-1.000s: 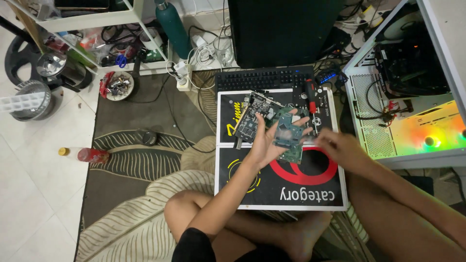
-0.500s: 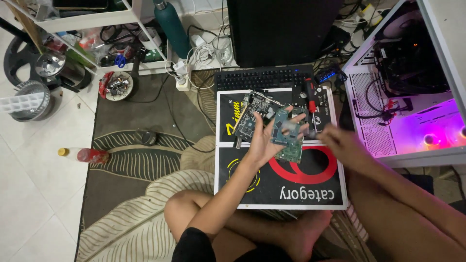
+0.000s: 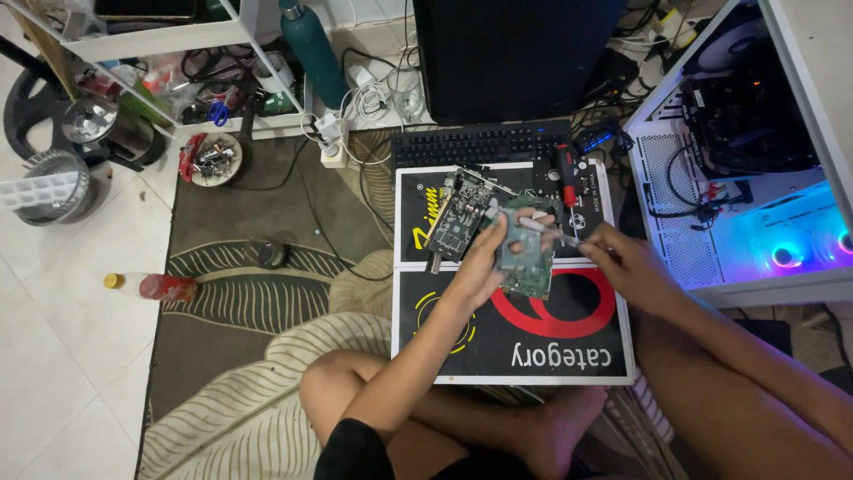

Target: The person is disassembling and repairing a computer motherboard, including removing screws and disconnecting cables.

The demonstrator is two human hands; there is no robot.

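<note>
The left hand (image 3: 487, 258) is holding a green circuit board (image 3: 524, 258) above the black printed board (image 3: 511, 329) lying on the floor. The fingers (image 3: 526, 216) are wrapping over the board's top edge and the thumb is supporting it from below, so the grip is closed on it. The circuit board is roughly rectangular, green with a paler grey-green patch across its middle, and small components are showing along its lower edge; finer detail is too small to tell. It is sitting tilted, its face turned up toward the camera.

The right hand (image 3: 626, 267) is lying at 3 o'clock from the circuit board, fingers closed around a thin silver tool (image 3: 551, 233). The tool's tip is reaching the circuit board's upper right corner, close to the left fingertips; whether it is touching cannot be told.

A second, darker card (image 3: 462, 218) is lying on the printed board at 10 o'clock from the held one, just beside the left hand. A red-handled screwdriver (image 3: 566, 173) is resting at 12 o'clock, near a keyboard (image 3: 480, 142). A lit computer case (image 3: 737, 178) is standing open at 3 o'clock. A red bottle (image 3: 160, 286) is lying well apart at 9 o'clock.
</note>
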